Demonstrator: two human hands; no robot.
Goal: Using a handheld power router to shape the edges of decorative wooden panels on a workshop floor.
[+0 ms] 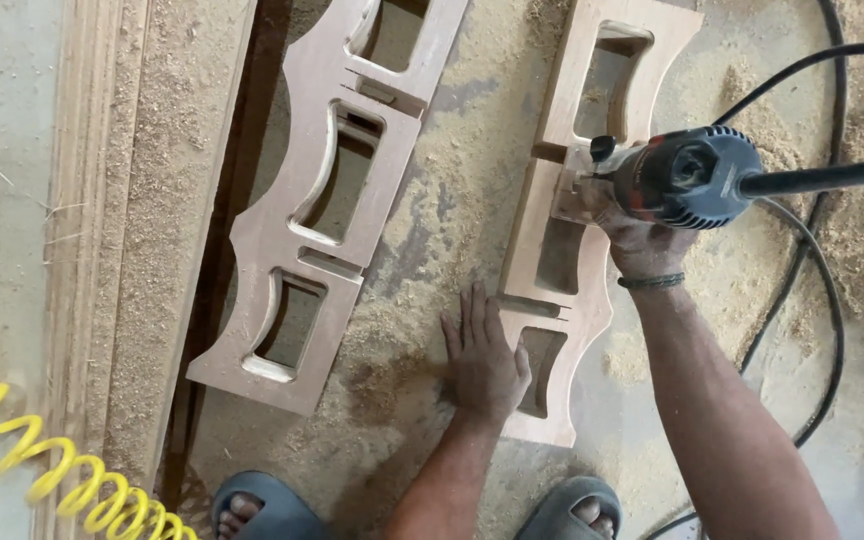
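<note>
Sandalled feet (282,510) face pale, three-windowed wooden frame (572,250).

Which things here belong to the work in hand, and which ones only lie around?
In use:
- right hand gripping the router
- left hand pressing flat beside the wooden cut-out panel
- black power cord

Lying about:
- second cut-out panel
- long moulded board
- yellow coiled hose
- sawdust
</note>
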